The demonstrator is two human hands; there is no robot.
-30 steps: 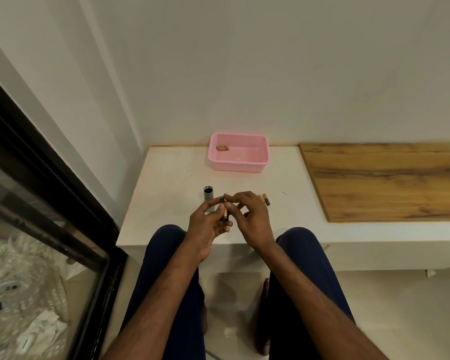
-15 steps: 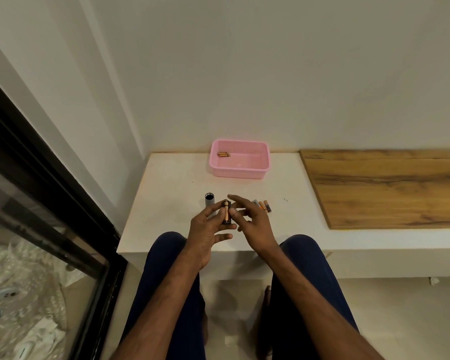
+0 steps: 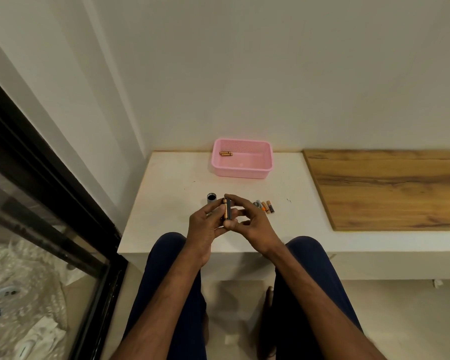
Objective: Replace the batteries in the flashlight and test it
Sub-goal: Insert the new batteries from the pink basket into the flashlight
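Since half a second ago, both hands have drawn slightly closer together, and the right hand's fingers now curl over the top of the held piece. Nearest to the camera are the person's knees in dark blue trousers (image 3: pixel 172 258), just in front of the white tabletop (image 3: pixel 166 203). Above its front edge, the left hand (image 3: pixel 205 227) and the right hand (image 3: pixel 252 224) meet around a small dark battery holder with a copper-coloured battery (image 3: pixel 227 209) in it — the grip of both hands is clamped on this piece, which stands nearly upright between the fingers. Just behind the left hand, the grey cylindrical flashlight body (image 3: pixel 211 198) stands on the tabletop with its open dark end up. To the right of the hands lie a few loose orange-and-black batteries (image 3: pixel 267 206) side by side, beside a small grey part which I cannot identify. Farther back, touching the wall, a pink plastic basket (image 3: pixel 244 171) holds two copper-coloured batteries (image 3: pixel 225 153). At the right is a brown wooden board (image 3: pixel 390 188).
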